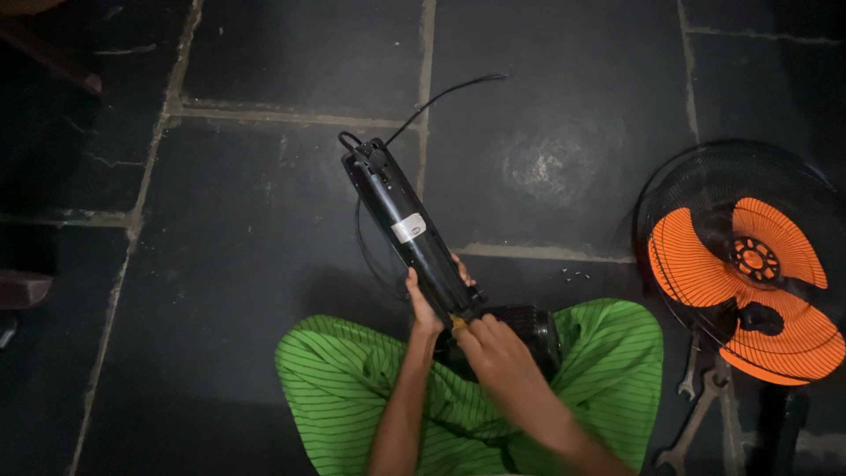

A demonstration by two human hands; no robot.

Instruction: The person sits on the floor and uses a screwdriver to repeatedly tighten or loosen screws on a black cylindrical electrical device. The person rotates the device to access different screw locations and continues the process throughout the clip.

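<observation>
The left hand (423, 304) gripped a glossy black, oblong fan housing (407, 227) tilted above the green striped lap; the right hand (487, 345) pinched closed at its base, near the cylindrical motor (529, 330).

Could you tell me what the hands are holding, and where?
The left hand grips the black fan column near its lower end; the right hand touches that same end.

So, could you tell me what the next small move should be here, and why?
Probably keep the left hand steady on the black fan column while the right hand works the yellowish part at its lower end, since the fingers already pinch there, beside the motor housing.
</observation>
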